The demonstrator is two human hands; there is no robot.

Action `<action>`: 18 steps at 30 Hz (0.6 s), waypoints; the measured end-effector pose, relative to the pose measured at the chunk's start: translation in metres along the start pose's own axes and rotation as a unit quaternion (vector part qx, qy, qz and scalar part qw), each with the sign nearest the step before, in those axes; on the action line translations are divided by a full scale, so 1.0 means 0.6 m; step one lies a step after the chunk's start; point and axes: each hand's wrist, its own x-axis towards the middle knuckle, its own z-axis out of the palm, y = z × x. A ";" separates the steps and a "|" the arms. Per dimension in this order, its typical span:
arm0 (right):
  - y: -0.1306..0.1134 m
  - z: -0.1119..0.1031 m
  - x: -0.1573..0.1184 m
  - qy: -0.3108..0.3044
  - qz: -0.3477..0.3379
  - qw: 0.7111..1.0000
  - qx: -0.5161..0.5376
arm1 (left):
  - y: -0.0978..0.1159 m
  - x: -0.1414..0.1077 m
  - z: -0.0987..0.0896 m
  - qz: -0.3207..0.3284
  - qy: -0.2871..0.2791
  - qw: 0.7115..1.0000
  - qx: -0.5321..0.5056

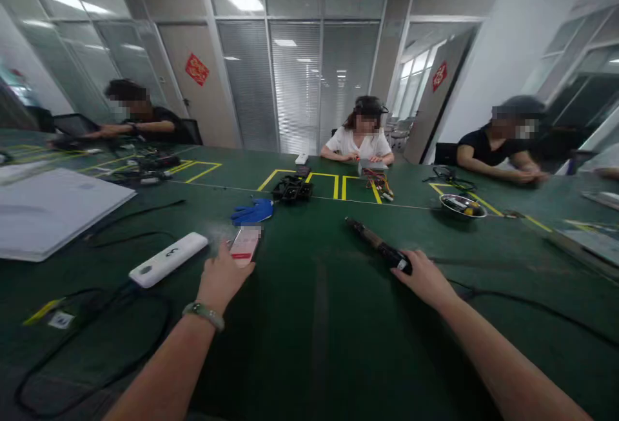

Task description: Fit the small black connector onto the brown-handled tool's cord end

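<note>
My left hand (221, 277), with a bracelet at the wrist, is around the lower end of a phone (244, 248) on the green table. Its thumb lies along the bottom edge and its fingers by the left side; the phone's screen is lit. At the right, my right hand (425, 277) has its thumb and fingers on the rear end of a black electric screwdriver (374, 240), which lies slanted with its tip pointing away to the left. Just beyond the phone is a blue glove (252, 212). A white power strip (169, 260) lies left of my left hand.
Black cables (532, 305) cross the table on both sides. Farther back are black parts (293, 189), a metal bowl (463, 207) with small items, and a grey box with coloured wires (380, 181). White boards (58, 208) lie at left. Several people sit across the table.
</note>
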 end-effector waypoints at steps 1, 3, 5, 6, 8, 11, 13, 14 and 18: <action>0.004 0.000 0.000 -0.001 0.001 1.000 -0.003 | 0.011 -0.013 -0.004 0.019 0.028 0.999 0.003; 0.009 -0.001 0.001 -0.007 0.005 1.000 0.000 | 0.036 -0.044 -0.011 0.066 0.047 0.997 -0.007; 0.010 -0.002 0.001 -0.017 0.009 1.000 0.013 | 0.069 -0.089 -0.019 0.126 0.010 0.990 -0.059; 0.008 -0.004 0.001 -0.023 0.012 0.999 0.022 | 0.088 -0.115 -0.023 0.162 -0.041 0.981 -0.098; 0.000 -0.008 0.002 -0.032 0.028 0.998 0.053 | 0.128 -0.168 -0.028 0.223 -0.151 0.947 -0.174; -0.016 -0.018 0.007 -0.046 0.074 0.988 0.125 | 0.183 -0.224 -0.029 0.273 -0.291 0.878 -0.265; -0.026 -0.024 0.007 -0.065 0.099 0.979 0.167 | 0.214 -0.237 -0.024 0.273 -0.333 0.849 -0.306; -0.031 -0.026 0.005 -0.076 0.108 0.975 0.181 | 0.227 -0.238 -0.020 0.268 -0.344 0.840 -0.324; -0.049 -0.025 -0.028 -0.104 0.143 0.955 0.240 | 0.275 -0.227 0.000 0.249 -0.385 0.786 -0.416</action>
